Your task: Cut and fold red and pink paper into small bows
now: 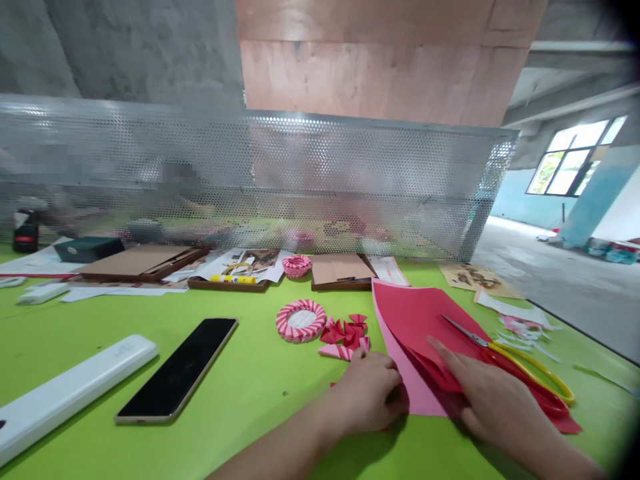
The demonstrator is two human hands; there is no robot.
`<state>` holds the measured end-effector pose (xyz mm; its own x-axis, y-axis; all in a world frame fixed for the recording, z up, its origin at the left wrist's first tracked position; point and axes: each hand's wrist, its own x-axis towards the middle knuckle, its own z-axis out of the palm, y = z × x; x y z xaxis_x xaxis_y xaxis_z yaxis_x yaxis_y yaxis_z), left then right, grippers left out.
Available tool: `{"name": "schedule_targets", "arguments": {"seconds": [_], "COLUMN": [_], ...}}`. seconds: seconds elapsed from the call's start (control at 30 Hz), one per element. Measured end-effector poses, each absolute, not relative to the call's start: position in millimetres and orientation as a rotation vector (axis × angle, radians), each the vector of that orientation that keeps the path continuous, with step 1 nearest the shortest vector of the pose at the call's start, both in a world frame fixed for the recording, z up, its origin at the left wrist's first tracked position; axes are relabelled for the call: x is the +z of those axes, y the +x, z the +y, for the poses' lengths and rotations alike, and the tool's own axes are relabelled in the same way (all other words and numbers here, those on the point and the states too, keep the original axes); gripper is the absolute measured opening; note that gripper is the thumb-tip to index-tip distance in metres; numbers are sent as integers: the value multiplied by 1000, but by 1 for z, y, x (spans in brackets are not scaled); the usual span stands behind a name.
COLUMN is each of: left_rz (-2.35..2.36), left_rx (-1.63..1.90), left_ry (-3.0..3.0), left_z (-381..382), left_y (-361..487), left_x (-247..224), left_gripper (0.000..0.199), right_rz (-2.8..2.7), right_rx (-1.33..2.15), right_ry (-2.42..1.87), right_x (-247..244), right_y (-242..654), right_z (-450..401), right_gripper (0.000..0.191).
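Note:
My left hand is low over the table with its fingers curled inward; what they hold, if anything, is hidden. Bits of red paper peek out beside and under it. Just beyond are folded red paper pieces, a striped pink folded strip and a woven pink-and-white paper ring. My right hand rests with stretched fingers on a red paper sheet, whose near edge bends up. Under that sheet shows a pink sheet. Scissors with yellow and red handles lie open on the red paper beside my right hand.
A black phone and a long white device lie at left. Trays with cardboard, a yellow glue stick and a small pink basket line the back, before a perforated metal screen. Paper scraps lie right.

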<state>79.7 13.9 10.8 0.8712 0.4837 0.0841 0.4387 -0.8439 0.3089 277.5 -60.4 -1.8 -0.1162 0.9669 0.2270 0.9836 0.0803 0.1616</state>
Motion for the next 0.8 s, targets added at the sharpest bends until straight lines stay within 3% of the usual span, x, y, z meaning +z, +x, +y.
{"name": "schedule_targets", "arguments": {"seconds": [0.1, 0.3, 0.5, 0.57, 0.63, 0.8], "left_rz": [683, 651, 786, 795, 774, 734], "left_rx": [240, 266, 260, 254, 238, 185], "left_ry": [2758, 2784, 2854, 2858, 2856, 2859], "left_z": [14, 14, 19, 20, 20, 11], "left_y": [79, 79, 87, 91, 94, 102], "left_x": [12, 11, 14, 17, 19, 18], "left_gripper": [16, 13, 13, 15, 22, 66], "right_rz": [-2084, -1901, -1823, -1701, -1573, -1390], "right_rx": [-437, 45, 205, 258, 294, 348], "right_ry": [-2071, -1979, -1893, -1912, -1960, -2044], "right_x": [-2, -7, -12, -9, -7, -10], "right_y": [292, 314, 321, 322, 325, 333], "right_z": [-62, -60, -62, -62, -61, -58], "right_gripper": [75, 32, 23, 31, 38, 43]}}
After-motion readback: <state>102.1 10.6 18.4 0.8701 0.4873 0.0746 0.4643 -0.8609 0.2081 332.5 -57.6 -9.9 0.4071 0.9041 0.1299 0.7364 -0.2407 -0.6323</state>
